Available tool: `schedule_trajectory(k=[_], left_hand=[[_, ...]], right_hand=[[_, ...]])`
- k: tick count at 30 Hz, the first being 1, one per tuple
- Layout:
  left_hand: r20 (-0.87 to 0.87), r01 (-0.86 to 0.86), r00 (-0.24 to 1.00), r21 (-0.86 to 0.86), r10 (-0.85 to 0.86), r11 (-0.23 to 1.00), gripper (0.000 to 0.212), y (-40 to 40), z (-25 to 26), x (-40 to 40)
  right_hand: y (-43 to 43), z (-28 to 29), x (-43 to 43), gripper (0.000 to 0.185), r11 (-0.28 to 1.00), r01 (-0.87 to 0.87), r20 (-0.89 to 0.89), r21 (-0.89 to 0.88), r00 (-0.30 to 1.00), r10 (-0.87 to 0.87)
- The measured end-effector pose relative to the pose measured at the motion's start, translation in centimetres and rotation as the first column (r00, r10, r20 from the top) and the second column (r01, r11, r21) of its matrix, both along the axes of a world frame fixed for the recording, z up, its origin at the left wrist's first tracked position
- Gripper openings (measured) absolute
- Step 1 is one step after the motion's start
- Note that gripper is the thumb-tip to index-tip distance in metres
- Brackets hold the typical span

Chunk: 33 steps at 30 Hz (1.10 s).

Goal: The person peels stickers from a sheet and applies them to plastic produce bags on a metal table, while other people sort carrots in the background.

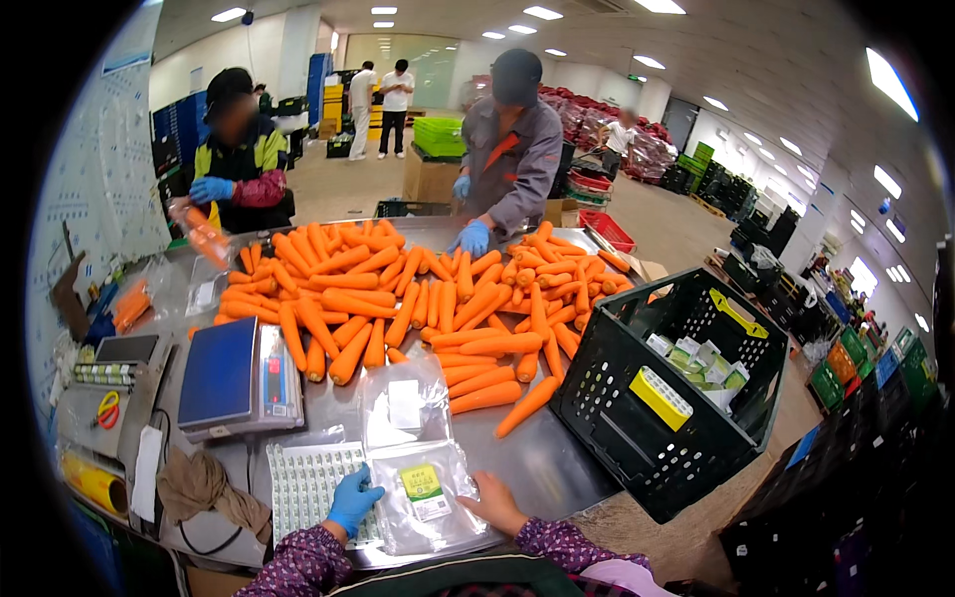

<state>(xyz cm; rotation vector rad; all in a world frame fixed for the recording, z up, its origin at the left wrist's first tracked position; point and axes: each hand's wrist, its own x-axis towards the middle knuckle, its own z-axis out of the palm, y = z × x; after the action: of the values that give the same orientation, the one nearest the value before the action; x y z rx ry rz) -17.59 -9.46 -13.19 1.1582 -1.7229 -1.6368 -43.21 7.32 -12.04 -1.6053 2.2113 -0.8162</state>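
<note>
My left hand (354, 500), in a blue glove, is over a sheet of small stickers (310, 466), its fingertips by the left edge of a clear plastic bag (448, 522). Whether those fingers pinch anything is hard to make out. A green and white label (422, 491) shows on the bag. At the bag's right edge lies my bare right hand (495, 503), fingers apart and touching the plastic. Just beyond are more clear bags (377, 399) with a white label. A large heap of carrots (440, 306) covers the steel table (533, 463) farther out.
A blue-topped scale (218, 373) stands left of the bags, near a brown cloth (209, 485) and scissors (107, 410). A dark crate (627, 403) with labelled packs rises at the right edge. Across the table, one co-worker (515, 149) reaches into the carrots; another (242, 160) holds bagged carrots (201, 235).
</note>
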Motion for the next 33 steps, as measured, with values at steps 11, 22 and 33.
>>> schedule_trajectory(k=[11, 22, 33], left_hand=[[0.112, 0.12, 0.991, -0.54, -0.07, 0.833, 0.012, 7.8, 8.2, 0.0], [0.323, 0.32, 0.928, -0.443, -0.184, 0.837, 0.027, 10.1, 5.5, -0.3], [0.356, 0.356, 0.911, -0.426, -0.207, 0.832, 0.028, 9.7, 5.6, -0.9]], right_hand=[[4.0, 1.6, -1.7, 0.033, 0.973, 0.218, 0.091, -0.074, 0.973, -0.211], [8.5, 2.8, -1.9, 0.034, 0.943, 0.33, 0.02, -0.034, 0.944, -0.33], [8.0, 1.5, -1.4, 0.016, 0.865, 0.427, -0.011, -0.265, 0.895, -0.445]])
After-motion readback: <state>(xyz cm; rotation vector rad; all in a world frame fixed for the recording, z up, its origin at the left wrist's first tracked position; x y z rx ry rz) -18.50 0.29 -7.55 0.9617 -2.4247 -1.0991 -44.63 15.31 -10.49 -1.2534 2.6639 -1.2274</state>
